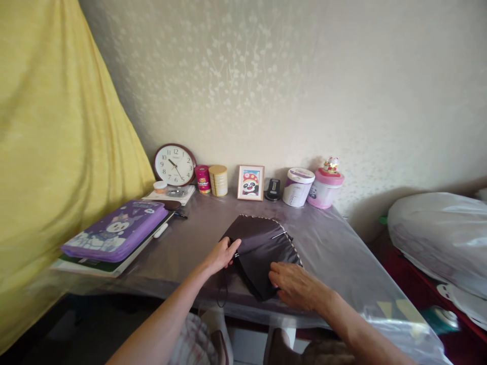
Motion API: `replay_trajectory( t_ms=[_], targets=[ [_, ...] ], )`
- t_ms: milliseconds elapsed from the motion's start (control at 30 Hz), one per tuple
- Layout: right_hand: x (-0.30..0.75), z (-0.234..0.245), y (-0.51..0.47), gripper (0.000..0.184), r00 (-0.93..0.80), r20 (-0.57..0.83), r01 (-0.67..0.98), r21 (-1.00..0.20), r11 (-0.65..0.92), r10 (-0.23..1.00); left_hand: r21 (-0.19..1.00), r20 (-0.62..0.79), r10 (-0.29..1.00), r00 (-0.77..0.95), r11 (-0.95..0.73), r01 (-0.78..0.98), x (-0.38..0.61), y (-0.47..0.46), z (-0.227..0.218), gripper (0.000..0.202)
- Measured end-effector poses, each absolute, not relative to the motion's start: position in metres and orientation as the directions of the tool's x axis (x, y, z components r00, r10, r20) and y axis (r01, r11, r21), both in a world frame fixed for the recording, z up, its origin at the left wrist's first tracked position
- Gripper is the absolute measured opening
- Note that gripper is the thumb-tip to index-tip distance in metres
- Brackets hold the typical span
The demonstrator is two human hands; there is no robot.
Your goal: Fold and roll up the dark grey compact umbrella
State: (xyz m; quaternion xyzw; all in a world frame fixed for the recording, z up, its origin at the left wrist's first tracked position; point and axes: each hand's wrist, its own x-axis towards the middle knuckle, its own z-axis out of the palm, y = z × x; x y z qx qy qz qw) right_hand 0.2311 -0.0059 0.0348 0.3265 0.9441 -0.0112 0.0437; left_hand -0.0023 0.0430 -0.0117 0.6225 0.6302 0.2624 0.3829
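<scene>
A dark folding umbrella (262, 243) lies on the table in front of me, its fabric partly spread and a patterned trim running along the far and right edges. A thin metal rib shows near its right side. My left hand (224, 253) is closed on the umbrella's left end, thumb on top, and a dark cord loop hangs below it over the table's front edge. On the near right part of the fabric, my right hand (291, 284) has its fingers curled and pinching the cloth. Its fingertips are partly hidden.
A plastic-covered table (335, 253) holds a purple case (117, 228) on books at left. Along the wall stand a clock (175, 165), two tins (218, 181), a panda picture frame (250, 183), a white tub (299, 187) and a pink tub (324, 190). A yellow curtain (57, 126) hangs left.
</scene>
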Motion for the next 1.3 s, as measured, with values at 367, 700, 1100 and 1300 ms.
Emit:
replay_trajectory(
  t_ms=[367,700,1100,1300],
  targets=[
    [0.24,0.056,0.001,0.012,-0.725,-0.014,0.689,-0.015,0.725,0.689,0.708,0.085,0.995,-0.046,-0.027,0.706,0.005,0.037,-0.009,0.028],
    [0.244,0.072,0.013,0.01,-0.647,0.204,0.746,-0.031,0.665,0.735,0.569,0.135,0.976,0.17,-0.217,0.793,0.002,0.031,-0.001,0.044],
    [0.227,0.072,0.039,0.009,-0.555,0.349,0.781,-0.093,0.617,0.755,0.54,0.145,0.958,0.248,-0.287,0.791,0.003,0.029,-0.002,0.039],
    [0.216,0.063,0.06,0.009,-0.52,0.399,0.776,-0.148,0.613,0.755,0.49,0.164,0.947,0.277,-0.322,0.81,0.006,0.025,0.001,0.039]
  ],
)
